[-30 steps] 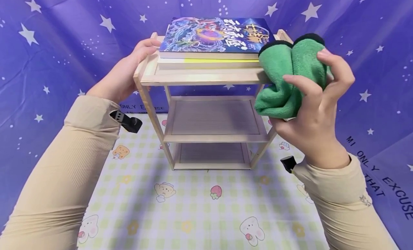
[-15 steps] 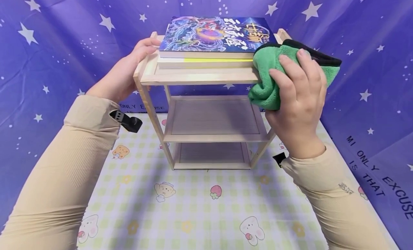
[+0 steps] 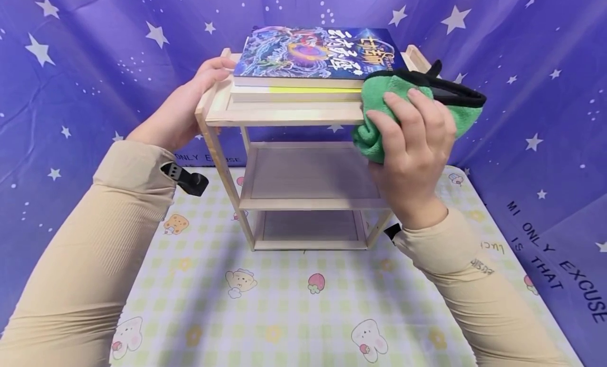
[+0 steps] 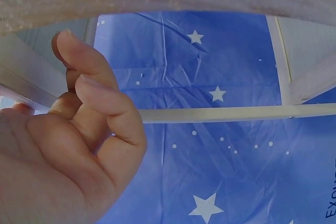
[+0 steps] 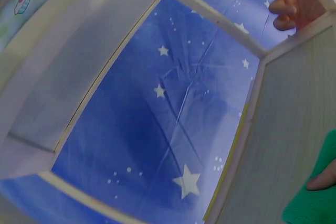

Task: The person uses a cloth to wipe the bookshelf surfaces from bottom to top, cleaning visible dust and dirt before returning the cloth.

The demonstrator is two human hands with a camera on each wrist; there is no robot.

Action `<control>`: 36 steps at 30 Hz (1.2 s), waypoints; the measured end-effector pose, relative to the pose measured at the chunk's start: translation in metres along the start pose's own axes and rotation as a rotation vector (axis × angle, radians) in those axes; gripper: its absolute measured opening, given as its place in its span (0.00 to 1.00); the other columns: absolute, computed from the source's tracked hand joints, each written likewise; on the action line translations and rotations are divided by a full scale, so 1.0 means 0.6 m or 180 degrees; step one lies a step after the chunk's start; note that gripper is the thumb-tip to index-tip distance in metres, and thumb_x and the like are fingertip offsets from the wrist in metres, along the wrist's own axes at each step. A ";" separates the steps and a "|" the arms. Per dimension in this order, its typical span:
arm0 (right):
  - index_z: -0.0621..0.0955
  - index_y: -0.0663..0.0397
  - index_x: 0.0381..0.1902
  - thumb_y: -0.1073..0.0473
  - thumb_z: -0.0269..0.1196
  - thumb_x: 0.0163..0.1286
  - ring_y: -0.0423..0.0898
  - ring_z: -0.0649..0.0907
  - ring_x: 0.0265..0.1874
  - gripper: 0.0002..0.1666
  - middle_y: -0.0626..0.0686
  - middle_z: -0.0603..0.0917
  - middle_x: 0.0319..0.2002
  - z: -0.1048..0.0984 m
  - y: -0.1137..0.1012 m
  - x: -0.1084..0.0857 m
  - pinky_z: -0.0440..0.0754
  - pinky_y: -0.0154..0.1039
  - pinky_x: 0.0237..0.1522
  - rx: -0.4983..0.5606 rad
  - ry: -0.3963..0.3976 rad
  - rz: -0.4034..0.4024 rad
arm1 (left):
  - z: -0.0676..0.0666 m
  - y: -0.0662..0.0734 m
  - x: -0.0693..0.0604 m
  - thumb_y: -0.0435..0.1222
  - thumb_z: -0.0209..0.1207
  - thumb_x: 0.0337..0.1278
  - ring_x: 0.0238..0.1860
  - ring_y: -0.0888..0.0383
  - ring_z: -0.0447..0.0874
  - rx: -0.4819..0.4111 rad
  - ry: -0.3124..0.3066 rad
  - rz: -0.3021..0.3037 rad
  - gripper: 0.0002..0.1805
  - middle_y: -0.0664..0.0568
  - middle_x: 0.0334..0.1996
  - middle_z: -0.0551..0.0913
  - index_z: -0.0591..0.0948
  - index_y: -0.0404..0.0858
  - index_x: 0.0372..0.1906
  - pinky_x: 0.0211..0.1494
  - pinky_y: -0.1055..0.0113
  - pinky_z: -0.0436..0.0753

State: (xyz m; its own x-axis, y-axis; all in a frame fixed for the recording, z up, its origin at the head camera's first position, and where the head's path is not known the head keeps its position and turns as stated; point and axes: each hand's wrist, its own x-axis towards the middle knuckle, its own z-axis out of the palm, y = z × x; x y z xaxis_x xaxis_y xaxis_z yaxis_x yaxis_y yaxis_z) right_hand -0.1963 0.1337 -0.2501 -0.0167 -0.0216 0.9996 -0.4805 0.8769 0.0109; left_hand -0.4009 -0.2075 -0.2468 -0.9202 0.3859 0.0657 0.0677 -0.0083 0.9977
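A three-tier wooden shelf rack (image 3: 284, 117) stands in the middle of the head view. My left hand (image 3: 177, 111) grips the left side of its top tier; in the left wrist view the fingers (image 4: 121, 108) curl beneath the rail. My right hand (image 3: 419, 146) holds a green plush cloth with black edging (image 3: 374, 96) around the front rail of the top tier, near the right corner. From the right wrist view, the thumb (image 5: 323, 179) presses the cloth (image 5: 310, 205) on the underside. That corner is hidden by cloth and hand.
Two stacked books lie on the top tier: a blue illustrated one (image 3: 308, 51) over one with a white and yellow spine (image 3: 303, 95). A checked cloth with cartoon prints (image 3: 284, 314) covers the surface below. Purple star-patterned curtain (image 3: 114, 51) surrounds the back and sides.
My right hand has swung leftward with the green cloth, from the right corner along the front rail, and its fingers have closed over the cloth. My left hand has stayed in place.
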 end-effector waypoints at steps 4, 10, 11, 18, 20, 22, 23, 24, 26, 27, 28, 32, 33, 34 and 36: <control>0.82 0.51 0.40 0.61 0.65 0.63 0.54 0.79 0.55 0.07 0.54 0.86 0.47 0.008 -0.019 -0.002 0.69 0.54 0.63 0.0051 -0.0107 -0.0153 | 0.105 0.077 -0.129 0.57 0.41 0.72 0.52 0.49 0.70 0.0618 0.0159 -0.0480 0.15 0.60 0.72 0.54 0.64 0.72 0.60 0.36 0.51 0.72; 0.83 0.50 0.42 0.59 0.63 0.68 0.53 0.80 0.56 0.06 0.53 0.86 0.48 0.020 -0.042 0.000 0.70 0.52 0.63 0.0057 -0.0260 -0.0368 | 0.160 0.121 -0.180 0.55 0.38 0.73 0.51 0.53 0.68 0.0696 0.0257 -0.0486 0.15 0.58 0.72 0.53 0.63 0.67 0.60 0.39 0.58 0.71; 0.84 0.50 0.42 0.59 0.63 0.68 0.53 0.80 0.56 0.06 0.53 0.86 0.48 0.022 -0.045 0.001 0.70 0.52 0.63 0.0057 -0.0266 -0.0391 | 0.161 0.123 -0.181 0.55 0.38 0.73 0.51 0.52 0.68 0.0709 0.0251 -0.0466 0.15 0.57 0.71 0.53 0.64 0.68 0.60 0.38 0.58 0.71; 0.84 0.49 0.42 0.60 0.64 0.67 0.52 0.81 0.54 0.06 0.52 0.86 0.47 0.036 -0.066 0.014 0.72 0.50 0.60 0.0040 -0.0251 -0.0615 | 0.159 0.128 -0.183 0.57 0.39 0.73 0.51 0.50 0.68 0.0750 0.0230 -0.0414 0.15 0.59 0.73 0.51 0.65 0.69 0.59 0.36 0.56 0.71; 0.84 0.49 0.42 0.62 0.64 0.67 0.52 0.81 0.53 0.07 0.52 0.87 0.47 0.041 -0.072 0.016 0.73 0.49 0.59 0.0010 -0.0262 -0.0713 | 0.158 0.127 -0.181 0.56 0.38 0.73 0.51 0.51 0.68 0.0753 0.0223 -0.0399 0.14 0.61 0.74 0.49 0.65 0.69 0.59 0.36 0.57 0.70; 0.84 0.49 0.42 0.63 0.64 0.67 0.51 0.81 0.53 0.07 0.52 0.87 0.46 0.046 -0.079 0.017 0.74 0.49 0.59 -0.0010 -0.0274 -0.0796 | 0.157 0.126 -0.180 0.55 0.37 0.74 0.49 0.51 0.68 0.0734 0.0214 -0.0387 0.14 0.61 0.75 0.48 0.65 0.69 0.58 0.34 0.58 0.70; 0.84 0.49 0.42 0.63 0.64 0.67 0.51 0.81 0.53 0.07 0.52 0.87 0.46 0.048 -0.083 0.018 0.74 0.48 0.58 -0.0014 -0.0279 -0.0832 | 0.157 0.126 -0.180 0.55 0.37 0.74 0.48 0.52 0.68 0.0719 0.0213 -0.0384 0.13 0.62 0.75 0.48 0.65 0.68 0.58 0.34 0.59 0.70; 0.84 0.50 0.42 0.63 0.63 0.67 0.51 0.81 0.53 0.07 0.52 0.86 0.46 0.051 -0.086 0.018 0.74 0.48 0.58 -0.0018 -0.0287 -0.0863 | 0.158 0.126 -0.179 0.54 0.38 0.74 0.47 0.52 0.68 0.0702 0.0210 -0.0378 0.13 0.61 0.75 0.48 0.65 0.68 0.58 0.33 0.59 0.70; 0.84 0.50 0.42 0.63 0.64 0.67 0.51 0.81 0.53 0.07 0.52 0.86 0.46 0.056 -0.093 0.019 0.74 0.47 0.57 -0.0028 -0.0297 -0.0917 | 0.160 0.126 -0.180 0.54 0.38 0.75 0.45 0.52 0.69 0.0679 0.0207 -0.0374 0.13 0.60 0.74 0.50 0.64 0.67 0.58 0.32 0.60 0.70; 0.84 0.50 0.42 0.63 0.64 0.67 0.51 0.81 0.52 0.07 0.52 0.86 0.47 0.058 -0.097 0.020 0.74 0.46 0.57 -0.0029 -0.0305 -0.0940 | 0.160 0.127 -0.180 0.53 0.38 0.74 0.44 0.53 0.69 0.0652 0.0218 -0.0383 0.13 0.58 0.73 0.51 0.65 0.67 0.58 0.31 0.60 0.70; 0.84 0.50 0.42 0.63 0.64 0.67 0.51 0.81 0.52 0.07 0.52 0.86 0.46 0.061 -0.101 0.020 0.74 0.46 0.57 -0.0036 -0.0315 -0.0970 | 0.161 0.127 -0.181 0.53 0.39 0.74 0.43 0.53 0.70 0.0627 0.0225 -0.0382 0.13 0.58 0.72 0.52 0.65 0.67 0.58 0.30 0.60 0.70; 0.83 0.50 0.43 0.63 0.63 0.68 0.50 0.81 0.52 0.07 0.52 0.86 0.47 0.069 -0.116 0.023 0.74 0.44 0.58 -0.0082 -0.0393 -0.1093 | 0.159 0.125 -0.182 0.53 0.39 0.75 0.40 0.55 0.72 0.0601 0.0220 -0.0370 0.13 0.58 0.72 0.53 0.66 0.66 0.58 0.29 0.61 0.71; 0.83 0.50 0.43 0.64 0.63 0.69 0.51 0.81 0.52 0.07 0.52 0.86 0.47 0.071 -0.120 0.024 0.73 0.44 0.58 -0.0096 -0.0416 -0.1123 | 0.159 0.125 -0.182 0.53 0.39 0.75 0.38 0.56 0.73 0.0590 0.0219 -0.0363 0.13 0.58 0.72 0.53 0.66 0.66 0.58 0.29 0.61 0.71; 0.83 0.50 0.43 0.64 0.62 0.69 0.51 0.81 0.52 0.07 0.52 0.86 0.47 0.072 -0.124 0.025 0.73 0.44 0.58 -0.0120 -0.0436 -0.1155 | 0.158 0.124 -0.182 0.53 0.39 0.75 0.37 0.56 0.73 0.0595 0.0217 -0.0364 0.13 0.58 0.71 0.55 0.66 0.66 0.58 0.29 0.61 0.71; 0.83 0.49 0.43 0.63 0.62 0.69 0.51 0.81 0.53 0.07 0.52 0.86 0.47 0.074 -0.131 0.027 0.73 0.44 0.58 -0.0157 -0.0474 -0.1203 | 0.158 0.123 -0.182 0.52 0.39 0.75 0.34 0.57 0.74 0.0577 0.0209 -0.0368 0.13 0.56 0.67 0.60 0.66 0.66 0.58 0.28 0.61 0.71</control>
State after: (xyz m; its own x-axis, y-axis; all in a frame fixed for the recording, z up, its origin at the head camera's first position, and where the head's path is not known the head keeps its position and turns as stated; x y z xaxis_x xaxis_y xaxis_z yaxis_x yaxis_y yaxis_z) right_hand -0.1977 0.0430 -0.2359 0.0243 -0.4128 0.9105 -0.4345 0.8159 0.3815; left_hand -0.2589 -0.1628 -0.1820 -0.9486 0.3137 -0.0421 0.0229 0.2006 0.9794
